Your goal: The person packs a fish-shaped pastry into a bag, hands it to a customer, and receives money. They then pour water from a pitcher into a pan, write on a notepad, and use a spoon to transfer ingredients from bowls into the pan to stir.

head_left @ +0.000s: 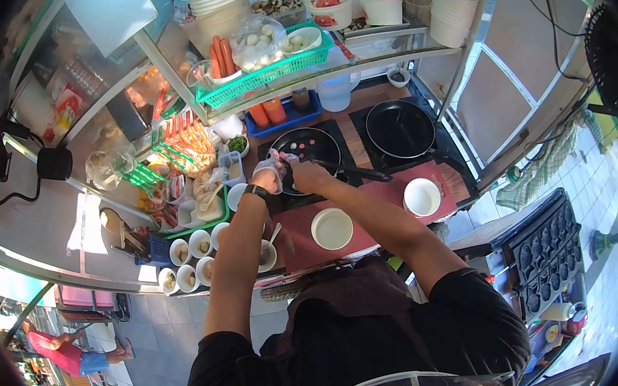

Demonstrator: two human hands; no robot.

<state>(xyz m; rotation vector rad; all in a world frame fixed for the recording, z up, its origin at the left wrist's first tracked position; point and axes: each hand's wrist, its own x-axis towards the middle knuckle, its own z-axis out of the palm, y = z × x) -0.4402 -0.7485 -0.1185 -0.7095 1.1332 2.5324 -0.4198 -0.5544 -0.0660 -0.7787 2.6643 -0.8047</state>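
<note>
My left hand [270,174], in a clear plastic glove with a dark watch at the wrist, is closed over the near left side of a black frying pan [326,135]. Its fingers are pinched, and what lies in them is too small to make out. Right beside it, my right hand [310,176] is bare and wrapped round something dark, mostly hidden by the fingers. Several small red and pale slices [301,145] lie in the pan. The pan's black handle [370,174] extends to the right under my right forearm. A white bowl [332,229] stands between my forearms.
A second black pan [400,128] sits on the right burner. Another white bowl [422,197] stands at right. Several filled cups [199,243] are at left, near skewers [183,142]. A green basket [268,78] with sausages [221,56] rests on the shelf above. A fan [614,59] hangs right.
</note>
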